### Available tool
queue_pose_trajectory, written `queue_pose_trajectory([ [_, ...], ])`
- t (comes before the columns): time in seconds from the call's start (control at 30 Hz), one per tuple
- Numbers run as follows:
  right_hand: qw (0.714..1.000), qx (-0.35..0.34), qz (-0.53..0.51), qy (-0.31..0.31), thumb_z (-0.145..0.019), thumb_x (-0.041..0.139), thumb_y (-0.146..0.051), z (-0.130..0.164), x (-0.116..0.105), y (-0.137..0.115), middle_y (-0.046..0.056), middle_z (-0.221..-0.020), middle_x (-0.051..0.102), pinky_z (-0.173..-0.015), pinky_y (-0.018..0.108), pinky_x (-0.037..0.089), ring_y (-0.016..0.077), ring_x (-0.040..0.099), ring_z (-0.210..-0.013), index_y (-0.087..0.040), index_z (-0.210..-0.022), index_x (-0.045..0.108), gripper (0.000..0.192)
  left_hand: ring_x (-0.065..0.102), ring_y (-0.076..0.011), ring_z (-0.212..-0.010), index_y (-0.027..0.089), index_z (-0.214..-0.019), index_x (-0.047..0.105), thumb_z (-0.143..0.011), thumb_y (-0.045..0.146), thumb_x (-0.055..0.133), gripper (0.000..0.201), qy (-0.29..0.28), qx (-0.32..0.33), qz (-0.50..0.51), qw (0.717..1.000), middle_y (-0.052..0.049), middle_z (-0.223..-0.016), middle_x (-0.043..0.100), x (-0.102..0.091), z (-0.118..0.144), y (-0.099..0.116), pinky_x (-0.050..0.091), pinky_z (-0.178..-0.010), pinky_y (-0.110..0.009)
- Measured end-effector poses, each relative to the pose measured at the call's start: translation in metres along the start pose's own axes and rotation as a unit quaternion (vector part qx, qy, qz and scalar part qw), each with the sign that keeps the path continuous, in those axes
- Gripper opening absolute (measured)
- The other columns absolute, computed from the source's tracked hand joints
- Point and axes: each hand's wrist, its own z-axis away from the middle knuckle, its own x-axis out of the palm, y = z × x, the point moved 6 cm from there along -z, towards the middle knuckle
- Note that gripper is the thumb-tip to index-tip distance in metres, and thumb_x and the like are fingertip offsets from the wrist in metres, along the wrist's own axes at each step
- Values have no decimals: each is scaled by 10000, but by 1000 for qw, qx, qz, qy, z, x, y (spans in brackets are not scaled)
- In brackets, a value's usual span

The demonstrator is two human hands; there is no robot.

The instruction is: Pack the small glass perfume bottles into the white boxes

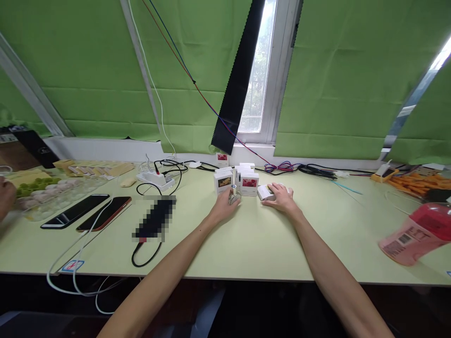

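My left hand (222, 206) is closed round a small greyish, rounded thing (235, 197), its kind unclear at this size. Directly behind that hand stands a small white box with a dark yellow-flowered picture (224, 181). Another upright white box with a red picture (250, 184) stands between my hands, and more white boxes are lined up behind the two. My right hand (281, 197) grips a white box (264, 192) lying low on the table, fingers over its top and thumb at its near side. Part of this box is hidden under the fingers.
Phones (104, 214) and white cables lie on the table (243, 253) to the left, near a power strip (155, 179) and an egg tray (66, 195). Another person's hand (6, 195) shows at the left edge. A pink bottle (412, 234) stands right; cable bundles (315, 172) run along the back.
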Motion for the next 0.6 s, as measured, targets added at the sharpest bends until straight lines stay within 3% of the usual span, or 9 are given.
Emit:
queue_pose_trajectory([
  [0.3, 999, 33, 11, -5, -677, 812, -649, 4, -11, -3, 139, -1291, 591, -1108, 604, 277, 353, 542, -1214, -255, -1273, 658, 731, 601, -204, -782, 199, -905, 612, -835, 353, 644, 172, 6, -6, -6, 1000, -47, -871, 690, -10, 2, 10, 460, -733, -322],
  [0.47, 998, 20, -4, -53, -701, 826, -552, 12, -20, -17, 118, -1125, 629, -1037, 498, 375, 329, 590, -1130, -221, -1159, 679, 583, 642, -225, -831, 204, -975, 668, -767, 305, 700, 234, -1, -4, 6, 1000, -63, -947, 728, -11, 1, 9, 497, -756, -330],
  [0.6, 995, 19, -18, -101, -673, 842, -566, 19, -25, -30, 113, -1083, 647, -985, 453, 426, 324, 614, -1076, -205, -1136, 671, 612, 640, -225, -825, 198, -977, 671, -767, 289, 717, 234, -5, -12, 4, 1000, -74, -942, 727, -9, 2, 8, 512, -762, -339],
])
